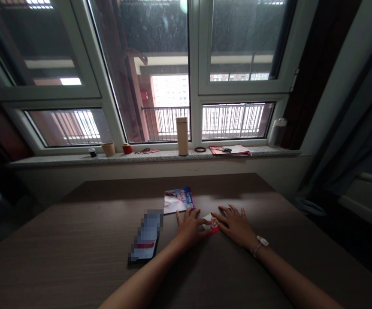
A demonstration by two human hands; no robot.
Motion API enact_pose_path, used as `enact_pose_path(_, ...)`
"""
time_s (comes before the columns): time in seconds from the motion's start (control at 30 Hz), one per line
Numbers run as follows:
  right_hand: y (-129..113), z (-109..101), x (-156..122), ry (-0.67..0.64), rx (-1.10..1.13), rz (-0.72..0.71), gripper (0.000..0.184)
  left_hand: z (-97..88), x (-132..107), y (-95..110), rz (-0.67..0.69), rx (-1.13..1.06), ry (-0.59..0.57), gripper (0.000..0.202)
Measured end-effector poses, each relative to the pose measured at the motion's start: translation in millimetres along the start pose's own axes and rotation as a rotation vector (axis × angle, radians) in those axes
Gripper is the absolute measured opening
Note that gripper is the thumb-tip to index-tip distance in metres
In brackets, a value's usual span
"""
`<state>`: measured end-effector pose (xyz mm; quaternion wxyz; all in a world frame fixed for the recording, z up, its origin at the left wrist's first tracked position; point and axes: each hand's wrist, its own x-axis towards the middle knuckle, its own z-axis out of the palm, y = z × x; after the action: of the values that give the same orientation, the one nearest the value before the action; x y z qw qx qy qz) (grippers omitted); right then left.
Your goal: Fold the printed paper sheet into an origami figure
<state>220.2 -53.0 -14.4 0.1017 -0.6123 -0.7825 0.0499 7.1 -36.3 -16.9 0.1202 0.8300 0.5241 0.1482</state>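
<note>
On the brown table a small piece of paper [214, 225], white with a red, colourfully printed part, lies flat between my hands. My left hand [189, 227] rests at its left side, fingers spread, with the thumb and a fingertip touching the paper. From the right, my right hand [238, 226] reaches its thumb and index finger to the paper's edge, the other fingers stretched out on the table. A bracelet circles the right wrist. Just beyond the left hand is a blue and pink printed booklet [177, 201]. Left of that hand lies a phone [146, 236], its screen blurred out.
Along the stone windowsill [160, 156] stand a beige thermos [182, 136], a paper cup [108, 149], a red spool-like item [127, 149] and a clear bottle [277, 132]. Scissors [226, 150] lie on red and white papers [242, 149] there. The table [76, 240] ends below the sill.
</note>
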Motion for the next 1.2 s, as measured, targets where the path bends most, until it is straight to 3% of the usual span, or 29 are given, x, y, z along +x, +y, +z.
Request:
enact_pose_path(0.53,6,6,13,0.060,0.159,0.087,0.036,1.5,2,-1,0.025,0.012,0.025,0.032)
enact_pose_path(0.73,2,4,12,0.191,0.206,-0.029,0.028,3.6,3,-1,0.028,0.007,0.047,0.032)
enact_pose_path(0.93,1,-1,8,0.198,0.144,-0.014,0.022,4.8,2,-2,0.049,0.030,0.053,0.032)
enact_pose_path(1.2,3,-1,5,0.160,0.189,0.010,0.030,2.1,2,0,0.066,0.019,0.043,0.032)
